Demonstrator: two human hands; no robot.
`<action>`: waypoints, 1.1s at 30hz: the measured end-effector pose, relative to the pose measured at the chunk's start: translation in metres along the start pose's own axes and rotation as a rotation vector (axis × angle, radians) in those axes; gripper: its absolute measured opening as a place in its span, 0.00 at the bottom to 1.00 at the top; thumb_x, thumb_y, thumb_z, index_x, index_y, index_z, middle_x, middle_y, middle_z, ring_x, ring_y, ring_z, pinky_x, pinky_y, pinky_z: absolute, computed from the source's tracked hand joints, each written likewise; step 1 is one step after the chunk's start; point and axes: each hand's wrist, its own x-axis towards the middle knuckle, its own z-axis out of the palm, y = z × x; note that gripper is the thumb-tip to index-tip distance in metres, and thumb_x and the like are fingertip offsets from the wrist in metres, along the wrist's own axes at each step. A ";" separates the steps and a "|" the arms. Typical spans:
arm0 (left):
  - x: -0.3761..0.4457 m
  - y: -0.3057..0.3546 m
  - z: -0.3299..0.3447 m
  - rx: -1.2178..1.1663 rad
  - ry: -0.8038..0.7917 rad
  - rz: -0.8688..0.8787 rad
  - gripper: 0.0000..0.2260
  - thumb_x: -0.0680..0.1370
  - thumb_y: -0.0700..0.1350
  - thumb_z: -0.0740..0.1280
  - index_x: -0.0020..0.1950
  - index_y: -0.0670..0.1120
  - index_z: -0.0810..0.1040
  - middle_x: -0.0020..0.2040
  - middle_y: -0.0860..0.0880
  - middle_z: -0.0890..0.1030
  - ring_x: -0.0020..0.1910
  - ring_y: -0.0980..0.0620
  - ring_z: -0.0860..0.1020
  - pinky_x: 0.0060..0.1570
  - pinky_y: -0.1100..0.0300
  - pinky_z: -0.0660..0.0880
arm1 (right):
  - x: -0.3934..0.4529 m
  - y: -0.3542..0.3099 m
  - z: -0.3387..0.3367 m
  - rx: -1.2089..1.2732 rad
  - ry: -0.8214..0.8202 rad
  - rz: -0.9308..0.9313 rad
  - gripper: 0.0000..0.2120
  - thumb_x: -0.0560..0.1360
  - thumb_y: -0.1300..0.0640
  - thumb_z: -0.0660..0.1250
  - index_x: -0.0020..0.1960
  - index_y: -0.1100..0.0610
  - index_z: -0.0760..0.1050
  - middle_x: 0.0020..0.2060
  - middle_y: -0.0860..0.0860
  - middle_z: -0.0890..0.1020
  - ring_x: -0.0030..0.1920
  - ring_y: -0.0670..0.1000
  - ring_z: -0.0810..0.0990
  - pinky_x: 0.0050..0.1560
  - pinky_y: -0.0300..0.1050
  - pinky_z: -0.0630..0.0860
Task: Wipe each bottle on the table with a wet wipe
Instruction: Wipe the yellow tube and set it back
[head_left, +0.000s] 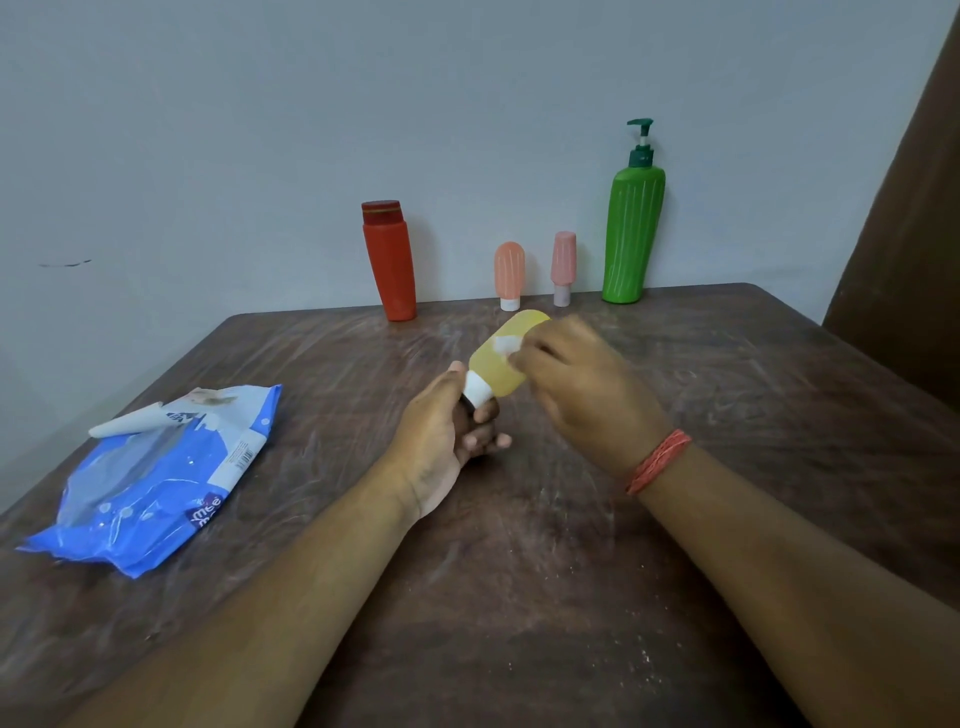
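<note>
Head view: our left hand (447, 421) grips the yellow bottle (501, 358) by its cap; our right hand (576, 384) pinches the wet wipe (505, 345) against it. We judge four bottles remain.

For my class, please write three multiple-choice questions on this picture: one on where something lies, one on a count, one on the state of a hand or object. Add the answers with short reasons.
1. Where does the blue wipes pack lie?
A. left part of the table
B. beside the green pump bottle
C. on the floor

2. How many bottles stand along the wall?
A. two
B. four
C. six

3. What is the left hand doing?
A. lying flat
B. gripping the yellow bottle's white cap end
C. holding the pack

Answers: 1 A, it lies far left of both hands; 2 B, red, orange, pink, green; 3 B, fingers curl round the yellow bottle while the right hand presses a wet wipe.
</note>
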 end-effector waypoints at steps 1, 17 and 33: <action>0.000 0.000 -0.001 -0.025 0.008 -0.012 0.18 0.87 0.52 0.52 0.58 0.42 0.77 0.33 0.49 0.67 0.26 0.54 0.60 0.40 0.54 0.78 | -0.001 0.004 -0.002 0.001 0.035 0.057 0.11 0.71 0.73 0.68 0.51 0.64 0.80 0.45 0.57 0.80 0.44 0.59 0.76 0.43 0.48 0.74; 0.002 -0.002 -0.003 -0.053 -0.028 -0.049 0.17 0.87 0.51 0.53 0.53 0.45 0.79 0.32 0.49 0.67 0.25 0.55 0.61 0.37 0.55 0.78 | -0.004 -0.008 0.005 0.032 -0.020 -0.036 0.09 0.70 0.72 0.68 0.50 0.65 0.80 0.45 0.58 0.80 0.45 0.59 0.77 0.42 0.53 0.76; -0.002 -0.010 0.001 0.386 -0.006 0.103 0.15 0.86 0.55 0.54 0.61 0.52 0.78 0.39 0.51 0.74 0.37 0.55 0.74 0.44 0.57 0.79 | 0.003 -0.014 0.003 0.043 -0.107 -0.068 0.10 0.72 0.66 0.71 0.53 0.58 0.81 0.48 0.52 0.80 0.48 0.53 0.75 0.47 0.46 0.74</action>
